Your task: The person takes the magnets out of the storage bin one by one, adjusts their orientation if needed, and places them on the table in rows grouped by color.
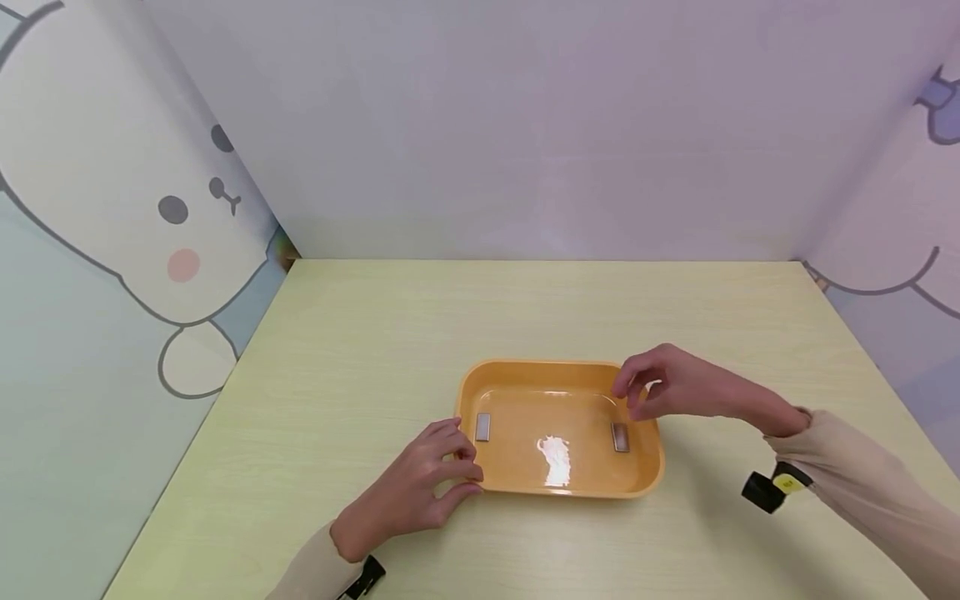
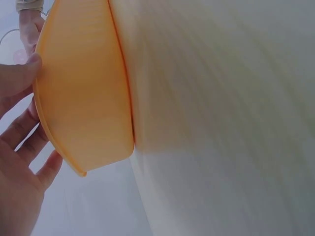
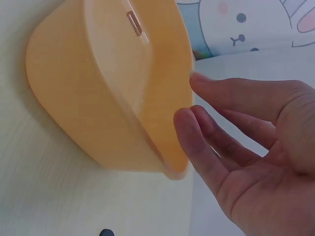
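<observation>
An orange rectangular plastic basin [image 1: 555,429] with rounded corners rests on the table. Inside it, a small silver-grey rectangular piece [image 1: 482,427] lies near the left wall, and a darker one [image 1: 620,437] near the right wall. My left hand [image 1: 423,479] holds the basin's near-left corner, thumb on the front rim and fingers along the left rim; the left wrist view shows its thumb tip [image 2: 33,61] at the lip. Over the right rim hovers my right hand [image 1: 671,383], loosely bent. Its thumb and forefinger stand apart in the right wrist view, with nothing between them.
A pale wood-grain table [image 1: 337,333] extends around the basin. White panel [image 1: 525,125] walls it off at the back, and cartoon-printed panels [image 1: 112,167] stand at both sides. A small black round thing [image 3: 107,232] shows at the right wrist view's bottom edge.
</observation>
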`<state>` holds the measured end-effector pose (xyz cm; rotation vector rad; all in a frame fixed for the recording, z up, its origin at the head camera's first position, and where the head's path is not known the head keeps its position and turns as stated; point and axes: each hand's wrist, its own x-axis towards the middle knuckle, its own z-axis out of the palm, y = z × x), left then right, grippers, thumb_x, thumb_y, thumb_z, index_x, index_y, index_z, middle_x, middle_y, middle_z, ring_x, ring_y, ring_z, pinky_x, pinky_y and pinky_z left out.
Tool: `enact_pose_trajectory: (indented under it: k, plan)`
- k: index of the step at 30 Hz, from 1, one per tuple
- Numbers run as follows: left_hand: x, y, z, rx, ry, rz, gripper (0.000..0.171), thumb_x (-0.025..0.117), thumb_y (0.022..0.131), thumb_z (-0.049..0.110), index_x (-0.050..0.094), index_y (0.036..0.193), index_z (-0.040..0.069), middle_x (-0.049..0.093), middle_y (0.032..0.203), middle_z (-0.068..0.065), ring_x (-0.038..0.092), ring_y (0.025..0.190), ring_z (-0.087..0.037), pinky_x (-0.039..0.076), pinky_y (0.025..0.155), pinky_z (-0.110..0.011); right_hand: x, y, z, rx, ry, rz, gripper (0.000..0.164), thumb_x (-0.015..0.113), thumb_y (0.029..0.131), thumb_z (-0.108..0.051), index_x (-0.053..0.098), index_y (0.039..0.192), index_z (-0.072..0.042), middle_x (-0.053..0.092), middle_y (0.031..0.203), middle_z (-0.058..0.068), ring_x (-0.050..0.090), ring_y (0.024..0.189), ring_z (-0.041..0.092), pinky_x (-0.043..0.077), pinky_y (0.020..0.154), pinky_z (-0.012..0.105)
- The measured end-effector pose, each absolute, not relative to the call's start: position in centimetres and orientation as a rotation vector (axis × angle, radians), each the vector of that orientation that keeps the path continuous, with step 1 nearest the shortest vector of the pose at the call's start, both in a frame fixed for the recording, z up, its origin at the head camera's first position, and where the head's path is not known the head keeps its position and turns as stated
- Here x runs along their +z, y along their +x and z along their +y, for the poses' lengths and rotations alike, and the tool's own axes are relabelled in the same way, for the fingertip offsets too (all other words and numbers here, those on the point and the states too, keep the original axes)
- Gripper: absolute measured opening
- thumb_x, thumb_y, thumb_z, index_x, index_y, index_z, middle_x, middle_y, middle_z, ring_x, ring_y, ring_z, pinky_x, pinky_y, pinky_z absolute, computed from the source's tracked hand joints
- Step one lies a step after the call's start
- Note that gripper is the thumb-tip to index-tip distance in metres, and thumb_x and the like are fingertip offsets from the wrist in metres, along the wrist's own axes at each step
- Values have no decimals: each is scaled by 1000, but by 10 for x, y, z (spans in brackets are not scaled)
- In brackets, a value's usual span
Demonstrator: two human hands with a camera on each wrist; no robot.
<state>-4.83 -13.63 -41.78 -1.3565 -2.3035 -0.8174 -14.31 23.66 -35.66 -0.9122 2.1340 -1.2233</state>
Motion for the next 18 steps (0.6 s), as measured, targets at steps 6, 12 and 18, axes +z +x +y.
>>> enact_pose_trajectory:
  k: [6,12,18]
  plan:
    - [-419,-48,-137,-819,-1349,-2308,8,76,77,16,68,77,17,55,85,6,53,84,-9,40,103,-47,-357,-151,221,-1040,-977,2155,19,78,76,-10,68,92,-11,64,87,5,62,75,16,56,65,28]
    - [-418,-48,-135,-812,-1353,-2313,9,77,77,15,68,77,17,54,85,6,53,83,-9,39,103,-47,-362,-154,210,-869,-956,2161,21,80,72,-4,68,89,-7,64,84,5,61,75,17,54,65,27]
    - [-418,-47,-136,-807,-1350,-2316,9,77,77,15,68,77,18,54,85,6,52,83,-9,40,103,-46,-368,-154,196,-593,-932,2245,23,80,68,2,65,81,-11,57,75,-1,52,64,12,49,56,23]
